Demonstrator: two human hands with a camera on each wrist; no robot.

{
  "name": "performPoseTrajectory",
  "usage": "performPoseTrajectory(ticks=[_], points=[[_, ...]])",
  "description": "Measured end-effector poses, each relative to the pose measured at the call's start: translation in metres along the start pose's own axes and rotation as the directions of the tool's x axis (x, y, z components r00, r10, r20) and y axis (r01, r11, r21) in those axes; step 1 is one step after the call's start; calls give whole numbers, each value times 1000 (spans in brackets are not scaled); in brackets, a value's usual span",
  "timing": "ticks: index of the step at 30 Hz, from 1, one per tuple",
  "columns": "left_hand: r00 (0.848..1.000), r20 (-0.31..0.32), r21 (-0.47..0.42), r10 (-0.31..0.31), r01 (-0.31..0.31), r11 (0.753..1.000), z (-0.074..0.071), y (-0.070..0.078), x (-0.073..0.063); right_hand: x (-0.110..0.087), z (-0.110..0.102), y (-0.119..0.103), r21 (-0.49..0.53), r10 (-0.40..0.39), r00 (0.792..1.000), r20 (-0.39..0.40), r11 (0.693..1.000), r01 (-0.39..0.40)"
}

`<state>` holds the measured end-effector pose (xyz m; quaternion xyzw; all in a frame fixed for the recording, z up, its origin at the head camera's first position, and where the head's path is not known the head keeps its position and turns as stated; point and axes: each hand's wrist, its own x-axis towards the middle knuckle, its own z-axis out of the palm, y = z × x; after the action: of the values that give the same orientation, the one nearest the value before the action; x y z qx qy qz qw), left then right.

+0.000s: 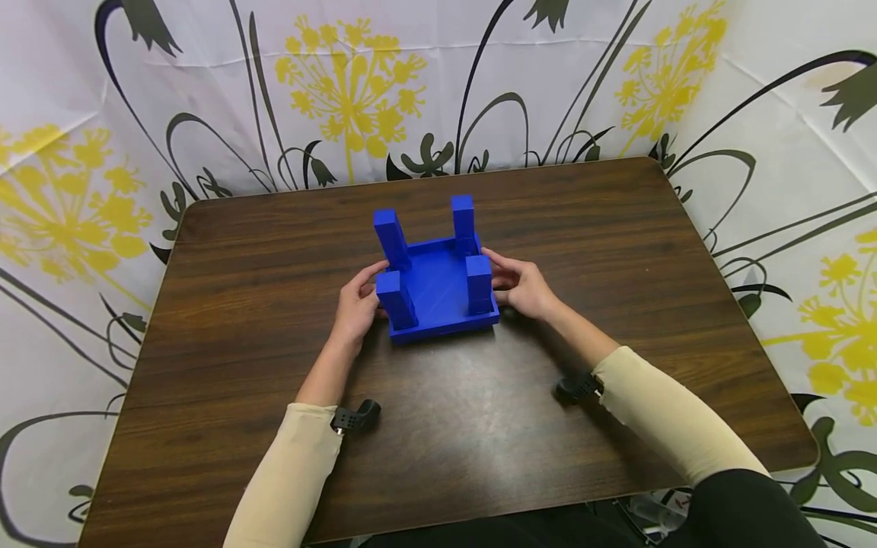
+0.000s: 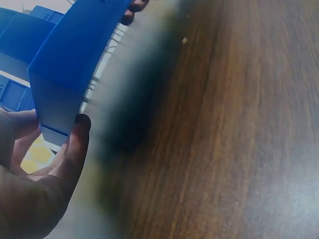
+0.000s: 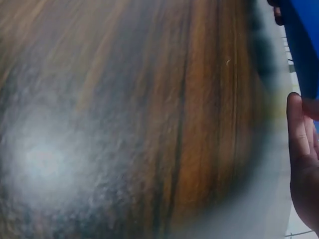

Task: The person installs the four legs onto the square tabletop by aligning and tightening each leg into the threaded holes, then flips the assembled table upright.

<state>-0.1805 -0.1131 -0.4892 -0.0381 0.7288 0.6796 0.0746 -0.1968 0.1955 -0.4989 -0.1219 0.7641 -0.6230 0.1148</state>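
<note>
Between both hands is a blue square tray-like piece (image 1: 438, 285) with a low rim and several square posts standing up at its corners, like a small table turned upside down. On its left side my left hand (image 1: 355, 308) grips the edge; in the left wrist view the thumb and fingers pinch a corner of the blue piece (image 2: 75, 55). My right hand (image 1: 524, 289) holds the opposite side, its fingertips partly hidden behind the rim. Only a strip of the blue piece (image 3: 305, 50) and part of the hand show in the right wrist view. It seems held slightly above the table.
A brown wood-grain table (image 1: 260, 251) lies under the hands. Behind and beside it hangs a white cloth (image 1: 438, 68) printed with yellow flowers and dark stems. Dark wrist devices (image 1: 359, 417) are strapped at both sleeve ends.
</note>
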Motion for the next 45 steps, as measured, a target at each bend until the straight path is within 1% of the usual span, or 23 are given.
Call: performPoseTrajectory(ticks=[3, 6, 8, 12, 15, 17, 19, 21, 25, 28, 30, 32, 33, 35, 37, 38, 40, 42, 45], points=[[1000, -1, -11, -4, 4, 1000, 0, 4, -2, -3, 2, -4, -27, -91, 996, -2, 995, 91], [1000, 0, -37, -14, 14, 999, 0, 9, -5, -9, 5, -15, -42, -169, 986, -12, 985, 168], [1000, -4, -58, -23, 23, 998, 0, 12, -6, -13, 6, -23, -65, -209, 978, -20, 976, 207], [999, -20, -90, -47, 45, 995, 0, 15, -7, -17, 8, -31, -123, -276, 961, -22, 955, 271], [998, -26, -74, -50, 48, 996, 1, 16, -9, -19, 7, -31, -162, -331, 943, -13, 932, 325], [999, -33, -50, -38, 37, 998, 2, 17, -11, -20, 5, -30, -192, -377, 926, -7, 910, 369], [999, -36, -29, -21, 20, 999, 2, 17, -12, -22, 4, -29, -220, -426, 905, 1, 882, 416], [1000, -26, -34, -9, 8, 999, 3, 19, -14, -23, 3, -29, -249, -468, 883, 4, 855, 455], [999, 16, -16, 29, -29, 999, 1, 21, -14, -16, -3, -10, -278, -551, 834, 18, 799, 533], [995, 46, 43, 86, -88, 995, -1, 21, -14, -10, -8, 3, -322, -603, 797, 29, 749, 579], [990, 66, 72, 128, -133, 989, -2, 23, -16, -9, -10, -1, -369, -622, 782, 30, 720, 587], [981, 75, 101, 177, -184, 978, -1, 30, -20, -8, -11, -4, -417, -644, 764, 31, 687, 595], [976, 81, 123, 202, -211, 970, 0, 34, -23, -8, -12, -5, -433, -649, 760, 31, 677, 596], [962, 85, 178, 260, -271, 946, 2, 41, -29, -8, -12, -8, -442, -656, 754, 28, 669, 598], [945, 86, 248, 316, -327, 912, 4, 46, -33, -9, -13, -10, -434, -659, 751, 29, 669, 603], [936, 93, 278, 339, -352, 894, 4, 47, -34, -9, -14, -11, -425, -657, 754, 26, 675, 603], [921, 109, 325, 374, -389, 862, 2, 43, -33, -9, -14, -14, -399, -656, 754, 21, 686, 608], [911, 126, 346, 394, -412, 843, 0, 38, -31, -9, -14, -16, -384, -654, 756, 16, 694, 609], [890, 148, 388, 432, -454, 802, -5, 31, -27, -11, -13, -21, -380, -656, 755, 11, 696, 610]])
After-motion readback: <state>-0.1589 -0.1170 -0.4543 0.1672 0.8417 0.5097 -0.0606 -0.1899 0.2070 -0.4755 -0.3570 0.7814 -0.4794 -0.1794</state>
